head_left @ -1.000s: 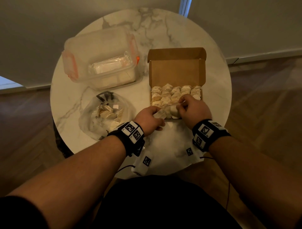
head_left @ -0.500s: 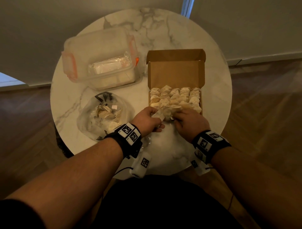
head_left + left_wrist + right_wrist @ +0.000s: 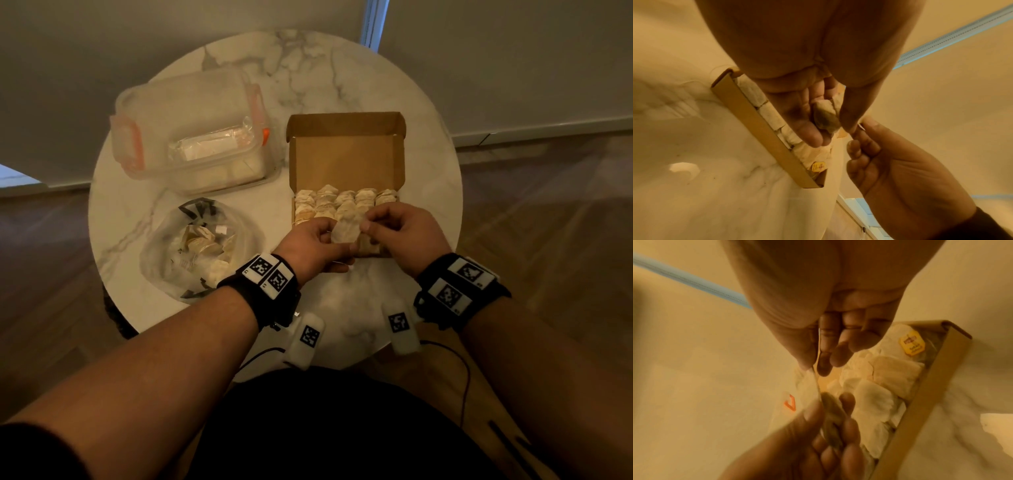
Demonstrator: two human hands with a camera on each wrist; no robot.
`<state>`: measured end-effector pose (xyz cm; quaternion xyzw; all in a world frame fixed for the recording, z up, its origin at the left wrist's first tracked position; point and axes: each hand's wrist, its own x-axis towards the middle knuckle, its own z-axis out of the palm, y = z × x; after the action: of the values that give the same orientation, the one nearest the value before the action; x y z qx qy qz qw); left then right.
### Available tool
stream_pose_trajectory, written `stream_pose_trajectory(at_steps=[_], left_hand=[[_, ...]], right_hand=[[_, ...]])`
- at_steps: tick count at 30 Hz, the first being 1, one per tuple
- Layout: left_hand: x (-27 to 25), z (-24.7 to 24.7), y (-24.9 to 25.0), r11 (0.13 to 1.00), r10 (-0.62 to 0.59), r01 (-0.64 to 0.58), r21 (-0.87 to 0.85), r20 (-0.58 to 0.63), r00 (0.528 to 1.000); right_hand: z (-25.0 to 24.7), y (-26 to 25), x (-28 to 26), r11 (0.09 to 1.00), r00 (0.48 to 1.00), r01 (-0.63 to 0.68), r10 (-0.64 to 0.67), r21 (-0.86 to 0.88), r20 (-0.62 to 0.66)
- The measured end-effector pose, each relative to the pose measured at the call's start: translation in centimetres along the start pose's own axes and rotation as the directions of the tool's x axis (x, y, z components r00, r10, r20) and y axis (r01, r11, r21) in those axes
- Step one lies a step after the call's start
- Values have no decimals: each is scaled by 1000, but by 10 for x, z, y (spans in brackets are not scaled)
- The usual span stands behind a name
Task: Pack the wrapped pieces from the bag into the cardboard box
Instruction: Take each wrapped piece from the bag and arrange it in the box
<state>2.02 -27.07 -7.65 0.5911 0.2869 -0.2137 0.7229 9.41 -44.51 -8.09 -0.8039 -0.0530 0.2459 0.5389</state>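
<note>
An open cardboard box (image 3: 346,161) stands on the marble table, its far rows filled with pale wrapped pieces (image 3: 342,202). Over the box's near part both hands hold one wrapped piece (image 3: 346,230) between them. My left hand (image 3: 334,236) grips its left side; in the left wrist view the piece (image 3: 826,116) lies between the thumb and curled fingers. My right hand (image 3: 368,222) pinches its right edge with thumb and forefinger (image 3: 823,368). The clear plastic bag (image 3: 202,246), left of the box, holds several more pieces. The box's near rows are hidden by the hands.
A clear plastic container (image 3: 191,137) with orange clips stands at the table's back left. The round table's near edge (image 3: 342,363) is close to my body. A yellow tag (image 3: 911,344) lies on a piece in the box corner. Wood floor surrounds the table.
The right hand left the packed pieces, came to the near edge and took the piece's right side. Both hands now hold that piece a little higher over the box.
</note>
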Motion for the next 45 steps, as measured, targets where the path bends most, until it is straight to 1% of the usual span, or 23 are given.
stream_pose_trajectory(at_steps=[3, 5, 7, 9, 12, 14, 19, 20, 22, 23, 24, 26, 27, 28, 30, 31, 32, 34, 35, 36, 40, 42, 45], left_hand=[[0, -4, -9, 1000, -9, 10, 13, -64, 998], [-1, -8, -16, 1000, -14, 14, -1, -118, 993], [-3, -12, -22, 1000, -21, 17, -25, -146, 989], [-6, -14, -25, 999, -23, 15, -48, -164, 986], [-8, -17, -28, 998, 1, -13, -64, -185, 983], [-10, -17, -28, 997, 15, -28, -67, -196, 981], [-8, -14, -28, 999, -6, -5, -43, -253, 967], [-7, -14, -29, 1000, -2, -2, -16, -261, 965], [-4, -13, -31, 1000, 10, -3, 26, -269, 963], [-3, -13, -32, 999, 14, -4, 38, -273, 962], [-3, -12, -32, 999, 15, -4, 43, -279, 960], [-2, -10, -31, 1000, 10, -4, 21, -283, 959], [-1, -9, -30, 1000, -1, -3, -14, -277, 961], [-1, -7, -28, 998, -17, -1, -68, -264, 964], [-2, -3, -25, 986, -33, -7, -167, -233, 972], [-2, -1, -23, 981, -23, -21, -193, -225, 974], [-1, 0, -21, 979, -4, -42, -202, -224, 975], [0, 4, -18, 975, 29, -77, -207, -229, 973], [1, 8, -17, 973, 32, -84, -216, -234, 972], [2, 12, -15, 969, 28, -85, -233, -239, 971], [8, 31, -6, 939, 13, -90, -331, -229, 973], [9, 36, -1, 945, 37, -98, -314, -193, 981], [8, 40, 2, 960, 77, -115, -255, -154, 985]], right_hand=[[-13, 4, -1, 1000, 998, 17, -16, 10, -58], [-20, 13, 1, 998, 998, 16, -20, -65, -59], [-22, 22, 2, 977, 999, 22, -28, -211, -26], [-20, 28, 4, 941, 999, 29, -17, -337, 38], [-17, 31, 9, 916, 992, 36, 16, -399, 126], [-15, 33, 14, 886, 991, 55, 8, -461, 135], [-15, 31, 18, 759, 998, 58, -30, -649, 53], [-15, 31, 17, 751, 998, 62, -50, -657, 36], [-15, 31, 13, 772, 991, 112, -132, -625, 14], [-13, 32, 10, 777, 983, 165, -183, -608, 32], [-11, 33, 6, 757, 969, 235, -232, -610, 84], [-3, 38, 1, 677, 935, 354, -266, -645, 234], [1, 41, 0, 647, 929, 370, -244, -667, 278], [2, 44, 1, 639, 934, 354, -209, -683, 289], [1, 43, 2, 652, 946, 316, -165, -689, 277], [-1, 42, 2, 666, 949, 311, -173, -678, 265], [-4, 40, 1, 711, 952, 300, -186, -636, 241], [-8, 30, -3, 875, 977, 205, -155, -439, 149], [-9, 24, -5, 937, 986, 148, -114, -317, 122], [-9, 19, -6, 967, 989, 111, -87, -227, 116], [-9, 6, -5, 991, 986, 77, -60, -107, 153], [-11, 5, -3, 999, 990, 49, -47, -14, 130], [-19, 4, -2, 990, 998, -25, 16, 140, 67]])
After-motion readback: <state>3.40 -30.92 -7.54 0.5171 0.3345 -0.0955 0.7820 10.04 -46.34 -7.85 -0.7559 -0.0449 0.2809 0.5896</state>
